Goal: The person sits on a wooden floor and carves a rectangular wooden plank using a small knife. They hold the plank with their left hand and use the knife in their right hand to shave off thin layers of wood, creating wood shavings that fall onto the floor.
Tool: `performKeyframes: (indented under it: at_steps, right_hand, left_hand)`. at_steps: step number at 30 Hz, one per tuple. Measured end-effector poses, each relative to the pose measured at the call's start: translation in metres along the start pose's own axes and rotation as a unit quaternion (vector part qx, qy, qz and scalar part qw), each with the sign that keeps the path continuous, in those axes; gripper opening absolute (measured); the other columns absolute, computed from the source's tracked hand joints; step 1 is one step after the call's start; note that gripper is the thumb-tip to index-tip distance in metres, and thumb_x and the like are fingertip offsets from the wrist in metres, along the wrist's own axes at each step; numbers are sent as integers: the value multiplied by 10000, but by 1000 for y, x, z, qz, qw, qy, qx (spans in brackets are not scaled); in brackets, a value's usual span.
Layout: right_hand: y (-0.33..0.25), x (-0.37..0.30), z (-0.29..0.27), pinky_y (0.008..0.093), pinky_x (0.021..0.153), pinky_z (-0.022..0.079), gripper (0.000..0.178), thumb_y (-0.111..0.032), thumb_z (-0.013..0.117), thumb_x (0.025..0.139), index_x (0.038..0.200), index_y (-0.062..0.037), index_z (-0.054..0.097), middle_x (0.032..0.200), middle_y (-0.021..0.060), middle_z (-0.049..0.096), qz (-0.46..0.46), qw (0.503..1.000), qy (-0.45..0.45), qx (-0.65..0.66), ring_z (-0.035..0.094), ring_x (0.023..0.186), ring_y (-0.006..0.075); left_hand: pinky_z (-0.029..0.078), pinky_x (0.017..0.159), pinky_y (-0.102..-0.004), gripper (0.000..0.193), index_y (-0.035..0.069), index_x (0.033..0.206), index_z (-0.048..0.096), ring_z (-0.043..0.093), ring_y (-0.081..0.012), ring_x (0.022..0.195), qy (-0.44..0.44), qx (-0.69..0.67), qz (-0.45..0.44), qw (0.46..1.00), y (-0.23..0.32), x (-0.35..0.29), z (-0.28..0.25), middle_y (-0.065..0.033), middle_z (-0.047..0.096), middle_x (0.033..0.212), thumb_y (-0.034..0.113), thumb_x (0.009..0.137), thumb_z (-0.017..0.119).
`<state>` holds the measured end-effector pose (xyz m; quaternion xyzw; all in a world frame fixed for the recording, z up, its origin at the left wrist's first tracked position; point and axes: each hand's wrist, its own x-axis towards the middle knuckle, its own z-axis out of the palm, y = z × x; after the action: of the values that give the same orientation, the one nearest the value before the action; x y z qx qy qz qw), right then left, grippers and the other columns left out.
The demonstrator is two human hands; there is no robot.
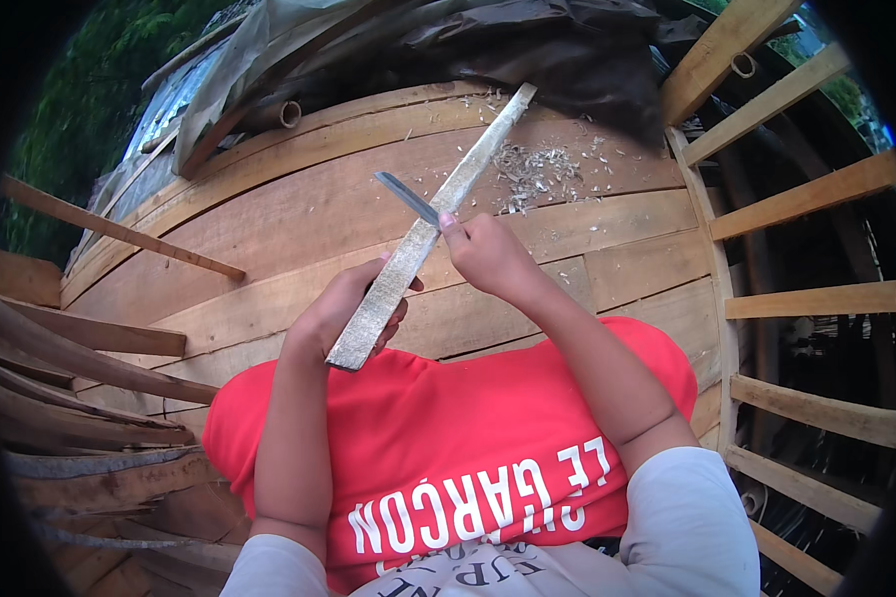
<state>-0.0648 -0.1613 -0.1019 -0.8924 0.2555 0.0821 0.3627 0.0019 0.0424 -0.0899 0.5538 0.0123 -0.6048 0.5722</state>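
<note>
Spreading beneath the one strip of wood (398, 274), a single plank floor (269, 204) takes up most of the view. Beyond the strip's far end hangs one dark sheet (558, 60), crumpled along its lower edge. To the right of the strip stand six pale slats (816, 300) in a row, below one thicker post (724, 65). Just below the strip's near end, one red garment (528, 393) covers the lap, with one white shirt (692, 522) lower still. Two bare forearms reach up toward the strip, one from each side.

The strip itself slants over the floor, near end at the lap, far end up and to the right. Two hands, apart from each other, are at work on it. The left hand (331, 306) is wrapped around the strip close to its near end. The right hand (493, 257), just beside the strip's right edge, is closed on one knife (405, 195), whose grey blade crosses the strip and points up to the left; its handle is hidden in the fist. Smallest are the shavings (538, 174), too many to count, mostly scattered right of the strip's far half.
</note>
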Motion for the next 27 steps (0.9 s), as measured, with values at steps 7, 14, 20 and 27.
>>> performKeyframes:
  at_steps: [7,14,20,27]
  right_hand:
    - [-5,-8,3,519,751,502,597,-407,420,1009,779,79,678,771,306,656,2,999,-12,34,659,792,455]
    - [4,7,-4,513,782,500,578,-397,430,1003,799,90,666,793,321,655,58,996,52,31,659,819,462]
    - [36,30,-14,497,773,502,613,-424,418,1005,801,101,661,785,292,662,84,992,39,80,669,817,433]
    - [20,23,-14,483,721,488,653,-447,397,1015,752,100,639,731,271,641,84,993,29,79,657,743,399]
  left_hand:
    - [274,278,-261,367,19,1027,553,391,-110,340,-42,-90,-23,995,4,-1,4,-6,423,547,316,1000,340]
    - [289,301,-255,355,23,1016,553,397,-110,360,-41,-90,-17,995,8,-5,9,-13,431,563,312,998,349]
    - [292,269,-255,345,10,1020,550,371,-106,331,-41,-98,-18,994,-1,-5,10,-6,413,549,290,981,352]
    - [285,267,-252,341,13,1029,539,360,-106,329,-50,-88,-2,995,-1,-4,3,-9,414,547,287,981,343]
